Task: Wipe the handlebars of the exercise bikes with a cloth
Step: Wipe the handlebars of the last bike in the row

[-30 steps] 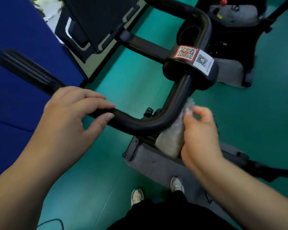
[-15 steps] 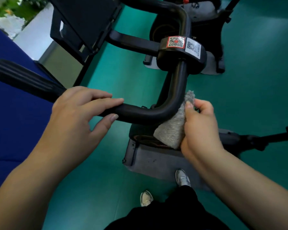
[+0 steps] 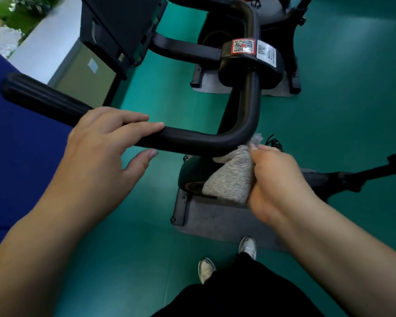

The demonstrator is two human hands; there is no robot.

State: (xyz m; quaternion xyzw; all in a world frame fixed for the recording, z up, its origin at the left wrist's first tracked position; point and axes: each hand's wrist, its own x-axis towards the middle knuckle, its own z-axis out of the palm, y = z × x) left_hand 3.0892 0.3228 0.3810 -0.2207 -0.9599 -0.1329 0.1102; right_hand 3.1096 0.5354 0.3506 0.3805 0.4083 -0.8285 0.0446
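The right hand [image 3: 277,179] grips a bunched grey cloth [image 3: 231,177] against the underside of the black handlebar [image 3: 215,140] at its bend. The left hand [image 3: 101,152] rests on the bar with fingers straight, thumb free beneath. That loose hold may let the bar shift, and the cloth could skip the bend's outer face.

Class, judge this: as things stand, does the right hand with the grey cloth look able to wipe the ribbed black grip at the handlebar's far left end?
Probably not yet. The left hand rests on the black handlebar between the grey cloth and the ribbed black grip, blocking the right hand.
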